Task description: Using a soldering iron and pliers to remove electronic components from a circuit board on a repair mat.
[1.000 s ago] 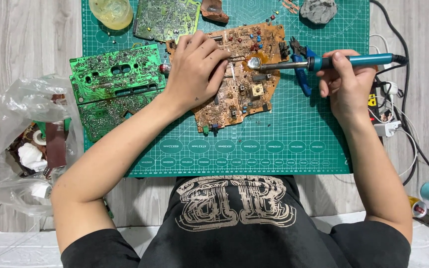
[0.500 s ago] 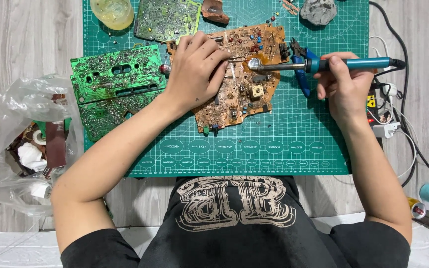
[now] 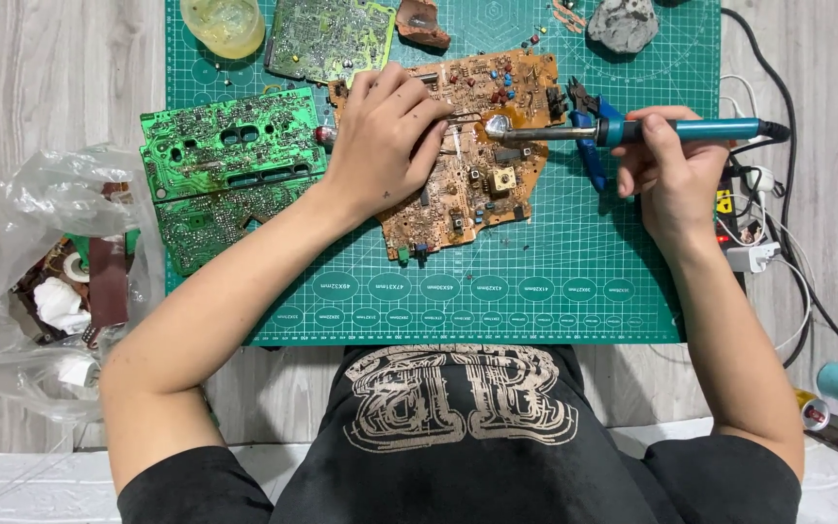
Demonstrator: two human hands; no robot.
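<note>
At the far left of the pale wooden bench (image 3: 50, 78) lay a crumpled clear plastic bag (image 3: 41, 281) holding scraps. Just right of it, on the left part of the green gridded cutting mat (image 3: 497, 301), sat a bright green circuit board (image 3: 230, 146) with a duller green board (image 3: 215, 218) just below it. Above them stood a round yellowish translucent container (image 3: 225, 21) and, beside it, another dull green circuit board (image 3: 330, 37).

The person's left hand (image 3: 385, 146) rested palm down on the upper left part of the brown, irregularly shaped circuit board (image 3: 467, 189), which lay near the middle of the mat; its fingers (image 3: 434, 121) were curled, the grip seeming to pinch a thin wire, though this was too small to tell for certain. The metal tip of the blue-handled soldering iron (image 3: 671, 129) touched the brown board just beside those fingers.

Blue-handled pliers (image 3: 589, 146) lay under the iron's shaft. The right hand (image 3: 676, 170) had its grip wrapped around the iron's handle. A grey stone-like lump (image 3: 623, 24) sat above, and white cables and plugs (image 3: 758, 233) lay at the mat's right edge.
</note>
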